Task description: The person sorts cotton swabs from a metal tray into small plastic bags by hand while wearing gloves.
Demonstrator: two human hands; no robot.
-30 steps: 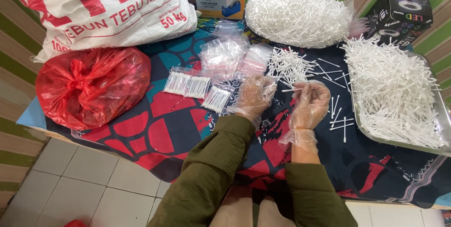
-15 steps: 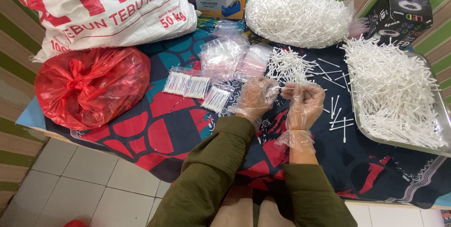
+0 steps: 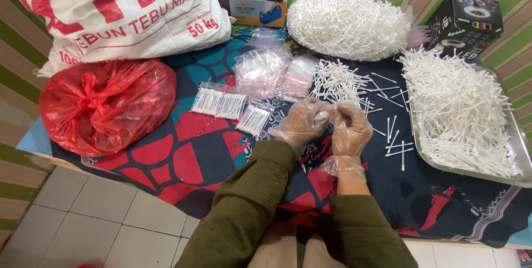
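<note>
Here both gloved hands, left hand [image 3: 302,124] and right hand [image 3: 350,129], meet just below the loose cotton swabs [image 3: 338,82].

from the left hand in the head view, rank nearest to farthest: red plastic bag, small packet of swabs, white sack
1. small packet of swabs, just left of the left hand
2. red plastic bag, far left on the cloth
3. white sack, back left corner

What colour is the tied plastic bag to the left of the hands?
The tied plastic bag is red and slightly see-through; the head view shows it clearly.
</note>
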